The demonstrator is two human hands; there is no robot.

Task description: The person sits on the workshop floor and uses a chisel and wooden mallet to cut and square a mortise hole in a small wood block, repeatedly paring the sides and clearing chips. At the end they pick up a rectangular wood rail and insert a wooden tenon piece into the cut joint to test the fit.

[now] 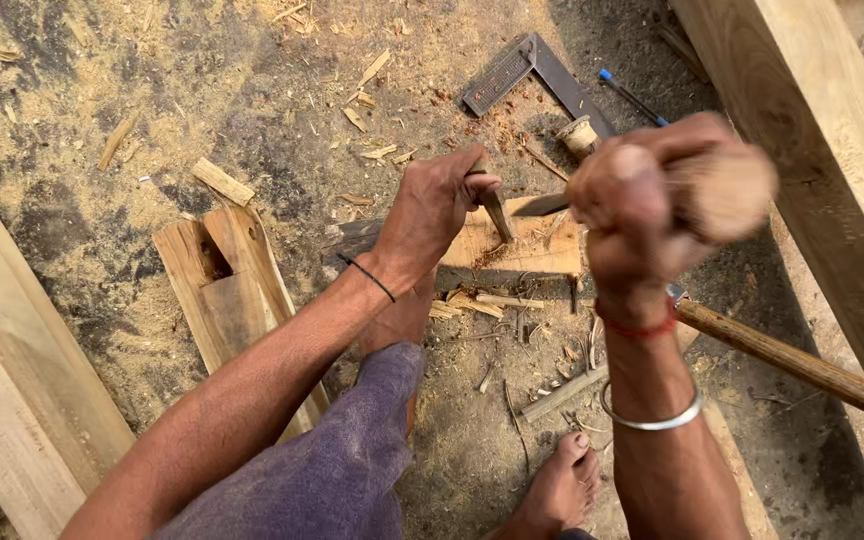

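Observation:
My left hand (434, 205) grips a metal chisel (493, 208), its blade slanting down onto a small pale wood block (537, 250) lying on the dirt ground. My right hand (642, 205) is raised above the block, fist closed around a wooden mallet (727, 190) that shows blurred. My left foot seems to press on the block's near edge, mostly hidden under my left arm. My other foot (557, 490) rests bare on the ground below.
A metal try square (527, 72), a blue pen (632, 97) and a small spool (580, 134) lie beyond the block. A notched board (222, 285) lies left, planks (12, 370) far left, a thick beam (822, 140) right, and a wooden tool handle (802, 365) near right. Chips and sawdust cover the ground.

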